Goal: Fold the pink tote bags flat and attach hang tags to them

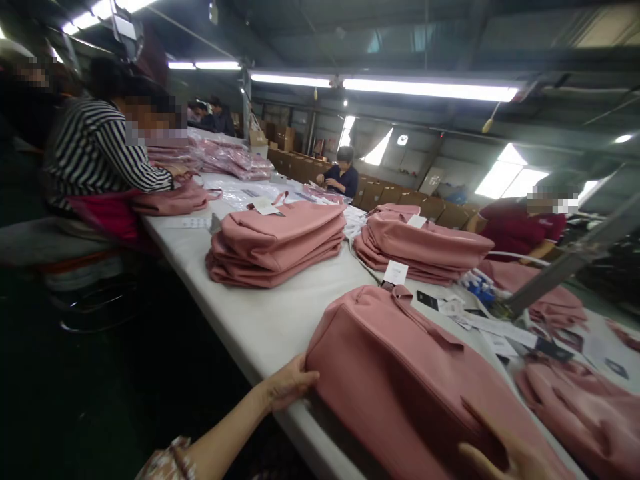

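A large pink bag (pixel 390 360) with a short handle and a white hang tag (pixel 395 272) lies at the near edge of the table. My left hand (pixel 291 385) grips its left end, with the thumb on the near side and the fingers partly hidden behind the bag. My right hand (pixel 505 443) rests against the bag's near face at the lower right, fingers spread and partly cut off by the frame. To the right lies another pink bag (pixel 585 413), slumped on the table.
The white table (pixel 240 313) runs away to the far left. It carries a stack of pink bags (pixel 275 243), a second stack (pixel 420 243), loose tags (pixel 500 330) and plastic-wrapped bags (pixel 230 157). A metal post (pixel 565 260) rises at right. Several co-workers sit around the table.
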{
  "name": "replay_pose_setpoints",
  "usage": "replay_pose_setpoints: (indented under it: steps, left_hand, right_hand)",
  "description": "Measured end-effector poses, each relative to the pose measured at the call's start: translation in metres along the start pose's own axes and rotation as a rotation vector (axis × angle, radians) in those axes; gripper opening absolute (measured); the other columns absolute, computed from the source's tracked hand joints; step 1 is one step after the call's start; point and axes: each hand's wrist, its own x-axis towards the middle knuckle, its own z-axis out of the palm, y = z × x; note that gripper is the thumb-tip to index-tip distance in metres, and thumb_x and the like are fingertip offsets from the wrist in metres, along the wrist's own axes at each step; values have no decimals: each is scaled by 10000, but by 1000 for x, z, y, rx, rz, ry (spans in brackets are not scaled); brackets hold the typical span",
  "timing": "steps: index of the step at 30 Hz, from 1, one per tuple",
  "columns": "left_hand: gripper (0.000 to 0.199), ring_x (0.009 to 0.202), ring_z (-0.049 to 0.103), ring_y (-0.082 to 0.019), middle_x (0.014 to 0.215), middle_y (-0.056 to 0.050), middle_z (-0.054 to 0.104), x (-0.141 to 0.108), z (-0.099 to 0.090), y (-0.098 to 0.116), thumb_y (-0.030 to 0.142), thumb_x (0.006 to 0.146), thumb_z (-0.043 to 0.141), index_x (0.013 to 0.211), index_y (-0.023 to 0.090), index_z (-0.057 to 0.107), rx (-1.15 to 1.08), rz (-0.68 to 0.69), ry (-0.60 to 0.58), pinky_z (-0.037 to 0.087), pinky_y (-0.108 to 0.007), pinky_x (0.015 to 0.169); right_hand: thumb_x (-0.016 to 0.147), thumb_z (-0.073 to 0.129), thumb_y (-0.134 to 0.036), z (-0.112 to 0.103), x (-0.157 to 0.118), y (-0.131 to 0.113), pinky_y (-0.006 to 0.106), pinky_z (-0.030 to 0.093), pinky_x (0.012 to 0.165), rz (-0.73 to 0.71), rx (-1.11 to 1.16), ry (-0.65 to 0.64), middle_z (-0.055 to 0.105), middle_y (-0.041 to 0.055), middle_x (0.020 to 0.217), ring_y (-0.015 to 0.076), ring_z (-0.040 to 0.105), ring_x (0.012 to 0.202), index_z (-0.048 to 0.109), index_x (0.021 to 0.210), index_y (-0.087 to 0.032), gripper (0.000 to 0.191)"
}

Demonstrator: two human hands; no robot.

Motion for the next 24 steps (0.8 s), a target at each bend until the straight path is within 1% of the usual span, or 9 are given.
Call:
replay_pose_setpoints:
  steps: [3, 5, 8, 11, 14, 17, 19, 21, 24]
  left_hand:
    - [778, 1198, 566, -300, 1219, -106, 655, -5, -1, -7, 361, 570, 896, 1250, 218, 547, -78, 27, -61, 427, -426, 1048]
    - [805, 1178, 579, -320, 1209, -114, 662, -5, 2, -9, 395, 550, 900, 1254, 215, 553, -100, 39, -33, 446, -457, 1029]
    - [801, 1151, 593, -343, 1193, -147, 665, -3, 13, -8, 426, 555, 890, 1243, 170, 570, -98, 79, 20, 478, -475, 993]
    - [721, 1107, 620, -336, 1173, -159, 675, 6, 26, 0, 416, 611, 861, 1216, 135, 589, -49, 162, 105, 497, -462, 972]
    - [679, 1105, 622, -311, 1188, -129, 675, 20, 31, 9, 451, 664, 811, 1225, 146, 581, 196, 247, 267, 521, -417, 941]
    - [677, 1087, 618, -313, 1142, -100, 693, 33, 21, 10, 459, 624, 818, 1186, 147, 604, 451, 240, 442, 515, -389, 929]
    - [641, 1043, 621, -340, 1050, -95, 713, 37, 8, 5, 401, 577, 840, 1122, 136, 631, 543, 178, 551, 500, -412, 922]
    - [608, 1020, 620, -341, 1019, -92, 709, 39, -3, -1, 369, 576, 828, 1102, 144, 624, 640, 107, 652, 490, -424, 909]
    - [603, 1007, 625, -311, 1051, -101, 690, 39, -10, -3, 416, 603, 801, 1105, 171, 574, 753, 18, 743, 490, -409, 880]
  right_hand:
    - [812, 590, -534, -20, 89, -89, 457, 532, 915, -32, 258, -229, 603, 167, 1272, 340, 591, 1140, 506, 1359, -169, 663]
    - [799, 620, -503, -31, 139, -135, 468, 513, 911, -51, 423, -316, 593, 176, 1284, 341, 593, 1128, 467, 1381, -152, 697]
    - [788, 641, -451, -36, 179, -172, 327, 520, 676, -64, 642, -572, 709, 68, 931, 265, 650, 849, 669, 1024, -171, 367]
    - [838, 568, -470, -30, 188, -172, 246, 321, 471, -5, 681, -670, 532, -23, 563, 146, 490, 546, 546, 634, -172, 362]
    - [865, 512, -504, -22, 190, -160, 251, 238, 467, 10, 605, -596, 437, -44, 512, 115, 396, 494, 478, 595, -180, 423]
    - [883, 504, -397, -10, 188, -160, 260, 275, 503, -63, 337, -506, 561, -9, 559, 164, 524, 552, 566, 648, -178, 327]
    - [877, 489, -234, 4, 181, -167, 272, 312, 544, -152, 69, -472, 679, 30, 695, 212, 620, 653, 648, 817, -195, 175]
    - [869, 453, -125, 20, 173, -171, 274, 328, 561, -224, -115, -471, 722, 55, 829, 225, 664, 724, 646, 998, -217, 249]
    - [907, 409, -94, 37, 169, -168, 269, 323, 562, -273, -180, -464, 721, 60, 890, 213, 679, 771, 626, 1011, -207, 267]
